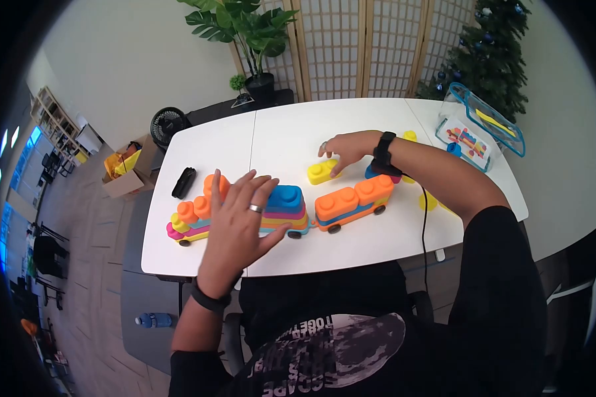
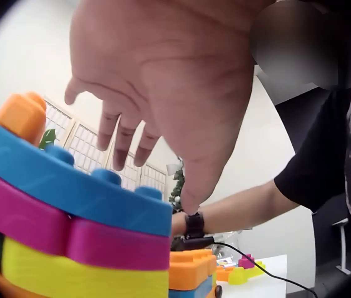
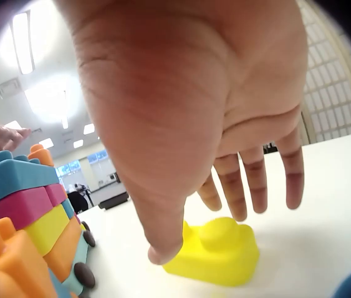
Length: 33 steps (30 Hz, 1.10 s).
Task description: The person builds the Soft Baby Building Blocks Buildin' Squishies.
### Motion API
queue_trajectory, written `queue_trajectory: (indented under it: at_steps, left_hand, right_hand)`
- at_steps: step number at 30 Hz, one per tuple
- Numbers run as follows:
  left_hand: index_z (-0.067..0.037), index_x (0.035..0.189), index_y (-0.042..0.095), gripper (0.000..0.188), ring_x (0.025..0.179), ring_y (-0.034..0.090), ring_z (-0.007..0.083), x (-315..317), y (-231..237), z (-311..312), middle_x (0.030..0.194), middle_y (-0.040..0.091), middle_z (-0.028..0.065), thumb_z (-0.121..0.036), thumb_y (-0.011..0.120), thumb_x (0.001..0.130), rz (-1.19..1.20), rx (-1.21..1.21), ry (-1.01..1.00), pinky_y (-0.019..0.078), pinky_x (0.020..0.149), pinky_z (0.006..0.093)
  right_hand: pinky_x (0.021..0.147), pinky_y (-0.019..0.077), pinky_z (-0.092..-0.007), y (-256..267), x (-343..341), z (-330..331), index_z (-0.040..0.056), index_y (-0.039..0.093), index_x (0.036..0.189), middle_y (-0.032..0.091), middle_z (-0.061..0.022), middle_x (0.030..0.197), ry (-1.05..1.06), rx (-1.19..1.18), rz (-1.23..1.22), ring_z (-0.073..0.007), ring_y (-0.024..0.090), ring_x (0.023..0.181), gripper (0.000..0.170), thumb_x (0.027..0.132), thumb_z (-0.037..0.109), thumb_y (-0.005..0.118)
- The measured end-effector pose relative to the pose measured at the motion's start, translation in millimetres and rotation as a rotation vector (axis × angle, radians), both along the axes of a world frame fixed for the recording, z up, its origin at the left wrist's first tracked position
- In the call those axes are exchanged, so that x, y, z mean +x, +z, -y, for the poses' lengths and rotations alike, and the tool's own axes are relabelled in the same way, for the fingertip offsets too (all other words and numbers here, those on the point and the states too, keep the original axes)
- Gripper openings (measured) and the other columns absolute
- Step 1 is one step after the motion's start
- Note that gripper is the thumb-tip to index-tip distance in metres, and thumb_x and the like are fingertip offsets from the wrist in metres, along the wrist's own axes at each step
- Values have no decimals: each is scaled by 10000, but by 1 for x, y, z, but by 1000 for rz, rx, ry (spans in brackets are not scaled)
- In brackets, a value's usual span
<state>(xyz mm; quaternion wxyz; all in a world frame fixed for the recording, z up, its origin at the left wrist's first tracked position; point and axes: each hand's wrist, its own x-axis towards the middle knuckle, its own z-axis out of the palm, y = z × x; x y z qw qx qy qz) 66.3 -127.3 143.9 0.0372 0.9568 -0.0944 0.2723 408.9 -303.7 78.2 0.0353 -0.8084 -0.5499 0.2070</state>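
Observation:
My left hand [image 1: 237, 213] hovers over the tall front car of a toy block train, fingers spread and holding nothing. That car stacks blue [image 1: 285, 197], magenta and yellow layers, with orange blocks [image 1: 187, 212] toward its left end. Behind it is a wheeled trailer topped with orange blocks [image 1: 338, 204]. My right hand [image 1: 352, 147] reaches over a loose yellow block [image 3: 219, 254] behind the trailer. In the right wrist view its thumb overlaps the block's near side, while the other fingers hang extended beyond it.
More yellow blocks [image 1: 428, 201] lie under my right forearm, and a blue block [image 1: 373, 173] sits by the trailer. A clear blue-edged bag [image 1: 487, 119] and picture card [image 1: 463, 142] are at the right. A black object [image 1: 184, 182] lies at the left. A black cable [image 1: 424, 245] hangs down.

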Motion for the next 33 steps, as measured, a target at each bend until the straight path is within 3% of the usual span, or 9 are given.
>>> queue_trajectory:
  at_steps: [3,10,14,15,16,21,27,30,33]
  left_hand:
    - [-113,1464,605,745,1482,531,308,18,-34,6,1447,631,88,-444,890,860,-68,60,93,86,1326,706]
    - [-121,1452,585,755,1384,567,301,27,-62,2,1394,620,79,-406,888,822,27,-39,97,136,1311,670]
    - [-129,1457,566,786,1397,549,300,31,-69,5,1414,603,78,-393,887,789,51,-54,104,137,1312,652]
    - [-130,1461,561,796,1401,544,299,32,-70,6,1419,600,77,-397,888,787,52,-49,107,140,1310,649]
    - [-131,1466,556,805,1405,540,298,31,-71,6,1423,597,76,-401,888,784,52,-43,112,143,1309,646]
    - [-145,1489,544,907,1424,522,322,32,-75,4,1461,568,91,-433,963,739,40,-54,134,222,1267,626]
    - [-144,1453,575,936,1410,545,294,33,-79,4,1427,594,63,-499,986,691,76,-36,159,240,1227,617]
    - [-163,1502,527,1000,1413,525,342,33,-82,1,1472,561,82,-411,1020,668,58,-52,149,250,1253,615]
    - [-161,1504,524,1003,1411,527,343,34,-83,0,1474,564,84,-408,1020,668,91,-54,120,249,1251,621]
  right_hand:
    - [1011,584,-436,-12,7,-12,25,676,1394,741,-182,1335,79,-34,13,-356,719,1221,683,868,384,924]
    - [839,591,-469,-20,6,-2,13,712,1212,780,-181,1058,64,12,86,-366,758,1005,561,798,315,938]
    - [839,593,-488,6,-5,15,-2,723,1164,774,-211,1038,-3,77,233,-398,757,998,541,820,378,894]
    - [851,596,-495,7,3,21,-13,726,1162,773,-221,1027,2,211,275,-408,757,990,560,829,412,877]
    - [936,588,-466,34,-9,24,-27,696,1237,751,-216,1110,-65,150,265,-407,730,1060,557,841,335,843]
    - [958,593,-451,79,-79,72,-45,669,1294,708,-231,1240,-148,572,209,-386,725,1081,505,904,264,753]
    - [1038,587,-413,46,-151,84,-39,694,1264,625,-121,1378,-89,588,144,-305,676,1202,409,938,209,703]
    - [1066,581,-408,22,-153,78,-41,719,1200,622,-106,1377,6,569,208,-285,643,1271,324,960,174,685]
    - [1072,578,-404,24,-159,79,-54,723,1168,616,-111,1396,-38,576,153,-304,647,1278,291,950,139,716]
